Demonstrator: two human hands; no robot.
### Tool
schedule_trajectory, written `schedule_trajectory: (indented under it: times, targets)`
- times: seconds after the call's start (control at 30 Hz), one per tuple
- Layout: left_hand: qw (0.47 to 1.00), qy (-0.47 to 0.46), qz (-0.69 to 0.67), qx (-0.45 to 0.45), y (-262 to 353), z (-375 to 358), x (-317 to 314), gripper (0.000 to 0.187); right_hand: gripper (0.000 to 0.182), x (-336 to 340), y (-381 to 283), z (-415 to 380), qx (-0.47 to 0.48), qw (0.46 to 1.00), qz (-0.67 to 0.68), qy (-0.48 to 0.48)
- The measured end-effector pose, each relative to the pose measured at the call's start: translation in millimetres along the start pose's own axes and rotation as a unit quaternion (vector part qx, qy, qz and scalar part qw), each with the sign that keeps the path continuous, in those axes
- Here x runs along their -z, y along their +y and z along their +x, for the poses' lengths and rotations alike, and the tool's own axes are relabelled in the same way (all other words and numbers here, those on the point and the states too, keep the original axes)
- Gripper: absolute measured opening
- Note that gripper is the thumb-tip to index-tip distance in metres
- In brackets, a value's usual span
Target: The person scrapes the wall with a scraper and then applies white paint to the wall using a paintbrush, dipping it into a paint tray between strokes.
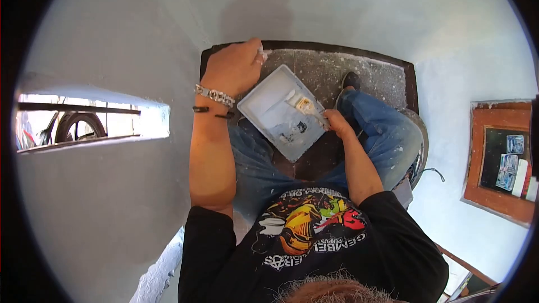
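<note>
A square grey paint tray (268, 96) with white paint and dark smears in it lies tilted between my knees. My right hand (337, 122) is closed around the handle of a paintbrush (306, 105). The brush's paint-coated bristles lie over the tray, towards its middle. My left hand (238, 64) is raised beside the tray's upper left edge, its fingers curled into a fist. Something whitish shows at those fingers; whether it is paint or a held thing I cannot make out. A chain bracelet and dark bands circle that wrist.
Paint specks dot the dark floor (382, 81), bordered by a dark skirting (337, 50). Pale walls stand close on both sides. A narrow opening (154, 120) at left shows a wheel outside. At right hangs a wooden frame (477, 174). My shoe (351, 80) rests on the floor.
</note>
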State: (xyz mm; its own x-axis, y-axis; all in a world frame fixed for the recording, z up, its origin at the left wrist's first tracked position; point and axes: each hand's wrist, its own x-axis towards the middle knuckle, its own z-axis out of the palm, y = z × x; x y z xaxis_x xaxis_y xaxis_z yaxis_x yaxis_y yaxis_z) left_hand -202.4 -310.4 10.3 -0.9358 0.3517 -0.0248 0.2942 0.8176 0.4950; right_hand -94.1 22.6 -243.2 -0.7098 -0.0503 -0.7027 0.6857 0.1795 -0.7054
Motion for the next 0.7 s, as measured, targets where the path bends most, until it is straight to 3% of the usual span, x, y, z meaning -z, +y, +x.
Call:
schedule_trajectory:
  times: [0.1, 0.3, 0.4, 0.57, 0.7]
  targets:
    - [0.999, -0.022, 0.016, 0.041, -0.9, -4.2, 8.1, 0.023, 0.027, -6.4, 12.0, -0.3, 0.063, 0.996, 0.045, 0.038]
    - [0.999, 0.011, 0.002, 0.044, -11.9, -8.4, 7.0, 0.024, 0.021, -16.4, -12.8, -6.8, 0.148, 0.980, 0.132, -0.005]
    - [0.998, -0.006, -0.013, 0.054, -8.8, -8.2, 8.6, 0.023, 0.019, -17.2, -79.3, -15.0, 0.208, 0.949, 0.233, 0.041]
    - [0.998, -0.018, 0.003, 0.057, -10.3, -1.0, -1.7, 0.025, 0.014, 12.2, -192.1, 35.9, 0.212, 0.948, 0.176, 0.159]
    - [0.998, -0.023, 0.011, 0.056, -7.4, 4.2, -4.0, 0.025, 0.015, 15.0, -268.6, 2.6, 0.247, 0.939, 0.203, 0.128]
